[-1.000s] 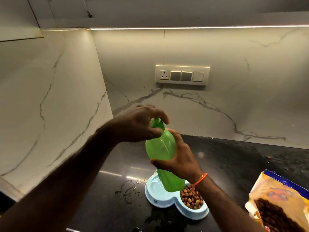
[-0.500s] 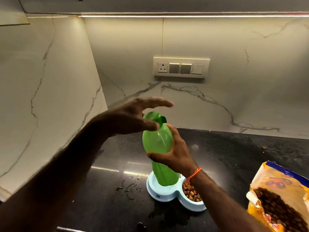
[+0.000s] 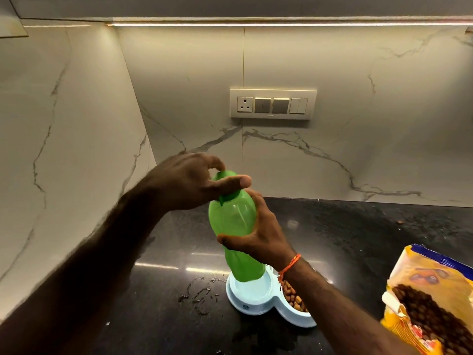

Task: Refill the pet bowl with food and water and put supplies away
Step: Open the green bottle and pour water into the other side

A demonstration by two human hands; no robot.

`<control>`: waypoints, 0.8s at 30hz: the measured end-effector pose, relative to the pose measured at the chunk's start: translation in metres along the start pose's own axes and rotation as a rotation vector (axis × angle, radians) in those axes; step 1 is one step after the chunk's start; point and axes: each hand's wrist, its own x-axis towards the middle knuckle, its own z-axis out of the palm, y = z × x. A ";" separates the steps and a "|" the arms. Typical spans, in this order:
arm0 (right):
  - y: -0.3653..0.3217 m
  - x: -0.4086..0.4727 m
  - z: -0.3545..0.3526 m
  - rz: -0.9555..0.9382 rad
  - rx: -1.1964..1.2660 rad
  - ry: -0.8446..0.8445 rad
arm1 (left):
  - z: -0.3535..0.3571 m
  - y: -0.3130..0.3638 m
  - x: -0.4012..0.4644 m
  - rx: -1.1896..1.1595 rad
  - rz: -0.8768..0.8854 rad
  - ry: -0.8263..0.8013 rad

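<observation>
Capping step: left hand (image 3: 189,183) pinching green cap (image 3: 225,185), right hand (image 3: 258,234) wrapped round green bottle (image 3: 230,224), held upright above double bowl (image 3: 245,303) on counter (image 3: 358,239). Bowl looks filled; next, seat cap firm, stow bottle and open food bag (image 3: 432,303)

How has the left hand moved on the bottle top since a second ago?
Yes. The left hand opened, then curled back over the green bottle cap; no clear shift against the switch plate.

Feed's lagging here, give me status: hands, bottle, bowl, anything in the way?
Left hand grips cap, right hand grips green bottle above pet bowl. Kibble side filled. Spilled water left of bowl; open food bag at right.
</observation>
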 end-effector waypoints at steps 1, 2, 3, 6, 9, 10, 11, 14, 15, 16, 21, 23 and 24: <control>-0.001 0.001 0.003 -0.006 -0.015 -0.013 | 0.002 0.000 0.000 0.080 0.003 0.039; -0.002 0.001 0.006 -0.014 -0.019 -0.022 | 0.002 -0.002 -0.002 0.103 0.047 0.040; -0.002 0.001 0.007 -0.022 -0.012 -0.032 | 0.002 -0.005 -0.003 0.102 0.109 0.017; -0.002 0.002 0.012 -0.043 0.008 -0.066 | -0.006 -0.018 -0.007 -0.046 0.245 -0.221; -0.002 0.003 0.020 -0.057 0.066 -0.130 | -0.006 -0.023 -0.010 -0.330 0.292 -0.323; -0.003 0.002 0.025 -0.046 0.075 -0.127 | -0.006 -0.024 -0.010 -0.338 0.258 -0.273; -0.005 0.002 0.030 -0.030 0.076 -0.112 | -0.005 -0.027 -0.009 -0.296 0.211 -0.209; -0.009 0.000 0.045 -0.010 0.066 -0.080 | -0.006 -0.032 -0.010 -0.009 0.088 -0.150; -0.010 0.001 0.049 0.001 0.075 -0.096 | -0.005 -0.033 -0.012 0.019 0.082 -0.152; -0.012 0.001 0.051 0.012 0.081 -0.129 | -0.006 -0.035 -0.014 0.013 0.082 -0.154; -0.007 0.011 0.049 0.035 0.019 -0.358 | -0.009 -0.056 -0.021 0.000 0.028 -0.077; 0.002 0.009 0.038 0.067 -0.053 -0.357 | -0.001 -0.068 -0.021 0.036 -0.027 -0.075; 0.007 0.007 0.029 0.075 -0.096 -0.330 | 0.004 -0.076 -0.022 0.052 -0.060 -0.092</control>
